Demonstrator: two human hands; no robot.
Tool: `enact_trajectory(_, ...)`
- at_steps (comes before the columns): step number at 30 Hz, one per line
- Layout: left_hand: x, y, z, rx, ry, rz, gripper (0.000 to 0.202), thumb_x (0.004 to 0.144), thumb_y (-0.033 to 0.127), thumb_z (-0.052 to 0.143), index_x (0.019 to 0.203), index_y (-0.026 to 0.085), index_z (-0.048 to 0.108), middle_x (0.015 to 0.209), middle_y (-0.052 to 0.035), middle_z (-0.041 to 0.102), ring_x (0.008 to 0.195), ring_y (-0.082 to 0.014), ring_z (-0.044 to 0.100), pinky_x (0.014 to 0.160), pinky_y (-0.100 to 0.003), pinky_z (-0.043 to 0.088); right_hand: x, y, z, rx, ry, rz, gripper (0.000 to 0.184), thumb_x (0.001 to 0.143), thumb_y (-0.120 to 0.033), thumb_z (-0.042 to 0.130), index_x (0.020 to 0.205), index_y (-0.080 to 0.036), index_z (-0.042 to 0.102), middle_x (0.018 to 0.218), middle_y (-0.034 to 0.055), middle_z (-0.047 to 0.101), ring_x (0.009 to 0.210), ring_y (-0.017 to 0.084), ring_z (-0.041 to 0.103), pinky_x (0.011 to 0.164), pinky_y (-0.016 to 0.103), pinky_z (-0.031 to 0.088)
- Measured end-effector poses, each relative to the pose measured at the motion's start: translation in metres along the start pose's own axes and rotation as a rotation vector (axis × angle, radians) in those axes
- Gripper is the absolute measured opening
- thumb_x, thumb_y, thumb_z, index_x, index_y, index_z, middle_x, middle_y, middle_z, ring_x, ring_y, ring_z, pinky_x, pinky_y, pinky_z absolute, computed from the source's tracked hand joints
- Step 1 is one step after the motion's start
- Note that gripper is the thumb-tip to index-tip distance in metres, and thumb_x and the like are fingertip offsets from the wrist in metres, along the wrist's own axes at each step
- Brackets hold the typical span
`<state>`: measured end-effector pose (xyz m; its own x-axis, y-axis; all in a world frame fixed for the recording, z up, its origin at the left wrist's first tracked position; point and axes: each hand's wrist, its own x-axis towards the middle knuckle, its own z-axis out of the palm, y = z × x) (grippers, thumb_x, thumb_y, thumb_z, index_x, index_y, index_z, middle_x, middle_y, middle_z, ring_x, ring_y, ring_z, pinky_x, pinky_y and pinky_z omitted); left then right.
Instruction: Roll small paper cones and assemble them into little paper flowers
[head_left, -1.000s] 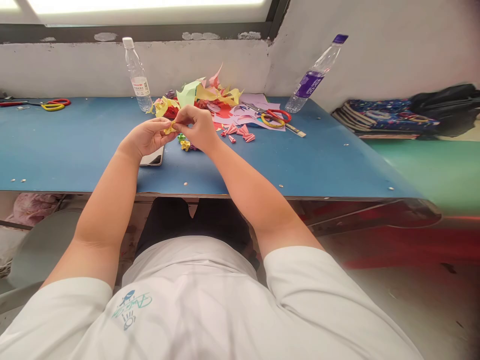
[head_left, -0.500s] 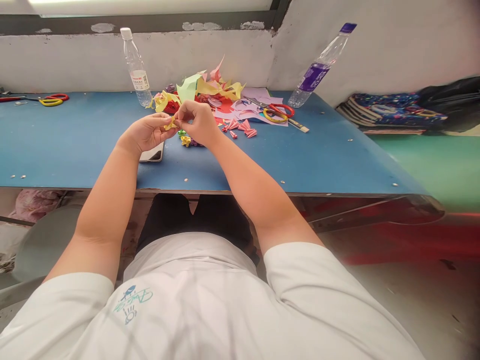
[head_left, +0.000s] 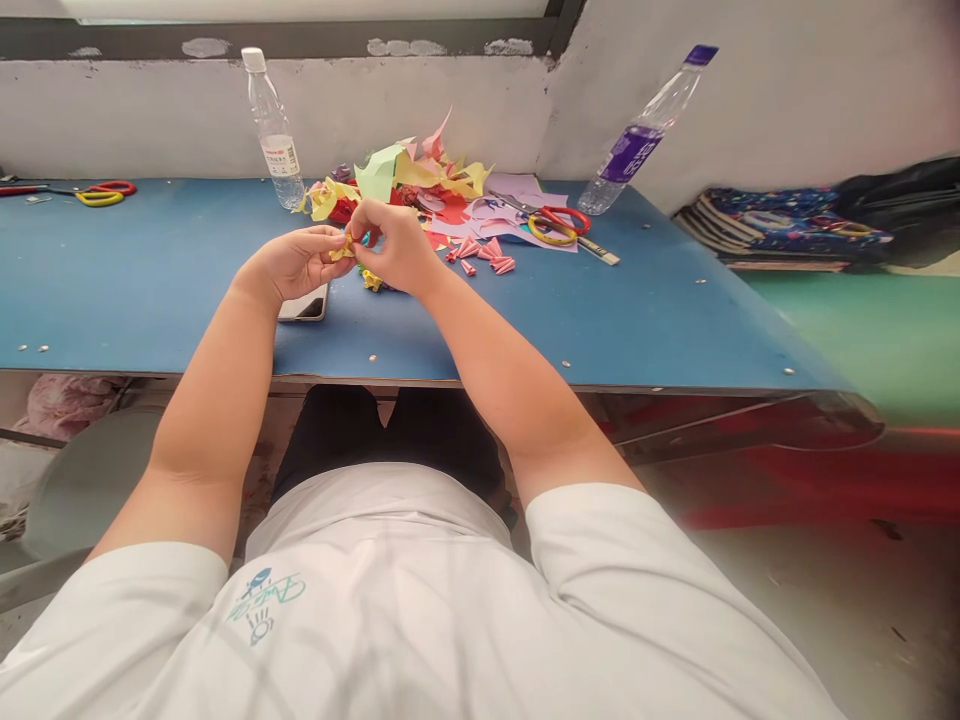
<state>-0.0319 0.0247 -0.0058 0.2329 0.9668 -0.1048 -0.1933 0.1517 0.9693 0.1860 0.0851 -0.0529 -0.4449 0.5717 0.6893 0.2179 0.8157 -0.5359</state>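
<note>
Above the blue table, my left hand (head_left: 292, 265) pinches a small folded yellow paper piece (head_left: 342, 252) between thumb and fingers. My right hand (head_left: 394, 245) is closed at the other side of the same piece, its fingertips pressed together on it. Fingers cover much of the paper, so its full shape is hidden. Just below lie small folded paper pieces (head_left: 371, 281) in yellow and other colours, partly behind my right hand. Under my left hand is a phone-like flat device (head_left: 306, 305). Several pink paper cones (head_left: 487, 253) rest to the right.
Crumpled coloured paper (head_left: 379, 175) is heaped behind my hands. Red-and-yellow-handled scissors (head_left: 555, 225) and a box cutter-like strip (head_left: 598, 251) lie right of it. One clear bottle (head_left: 277, 150) stands at left, another (head_left: 630, 150) at right. More scissors (head_left: 105, 193) lie far left on the table (head_left: 150, 300).
Both hands stay in nearly the same place on the yellow paper piece. The right fingers have shifted slightly, and the view has moved a little.
</note>
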Motion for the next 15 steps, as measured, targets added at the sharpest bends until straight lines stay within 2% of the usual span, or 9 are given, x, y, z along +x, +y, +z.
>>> enact_trajectory(3, -0.001, 0.0, 0.001, 0.01, -0.001, -0.007, 0.028, 0.118, 0.0, 0.076, 0.095, 0.013, 0.087, 0.097, -0.0044, 0.083, 0.092, -0.011, 0.085, 0.101, -0.021, 0.072, 0.0, -0.008, -0.002, -0.052, -0.032, 0.011, 0.029, 0.111, -0.035, 0.09, 0.105, -0.03, 0.062, 0.115, 0.0058, 0.082, 0.113, 0.027, 0.078, 0.107, 0.044, 0.075)
enact_trajectory(5, -0.001, 0.0, 0.001, 0.019, 0.024, -0.01, 0.026, 0.115, 0.0, 0.079, 0.095, 0.015, 0.086, 0.097, -0.0037, 0.083, 0.094, -0.0115, 0.086, 0.107, -0.022, 0.072, 0.0, -0.012, -0.004, -0.056, -0.048, 0.026, 0.03, 0.108, -0.03, 0.09, 0.105, -0.03, 0.06, 0.114, 0.0055, 0.082, 0.111, 0.027, 0.077, 0.107, 0.044, 0.075)
enact_trajectory(10, -0.001, 0.0, 0.002, -0.028, 0.04, 0.027, 0.018, 0.11, 0.0, 0.084, 0.107, 0.016, 0.093, 0.112, -0.0073, 0.09, 0.106, -0.0139, 0.09, 0.115, -0.021, 0.07, 0.0, -0.014, -0.007, -0.012, -0.005, 0.061, 0.031, 0.108, -0.035, 0.093, 0.099, -0.032, 0.063, 0.11, 0.0055, 0.083, 0.109, 0.029, 0.079, 0.112, 0.048, 0.077)
enact_trajectory(15, 0.006, -0.004, -0.003, -0.026, 0.029, 0.03, 0.014, 0.108, 0.002, 0.087, 0.109, 0.012, 0.096, 0.112, -0.0102, 0.094, 0.102, -0.0146, 0.089, 0.105, -0.021, 0.074, 0.001, -0.011, -0.01, -0.002, -0.032, 0.071, 0.025, 0.103, -0.032, 0.096, 0.096, -0.031, 0.073, 0.109, 0.006, 0.087, 0.11, 0.032, 0.083, 0.114, 0.053, 0.079)
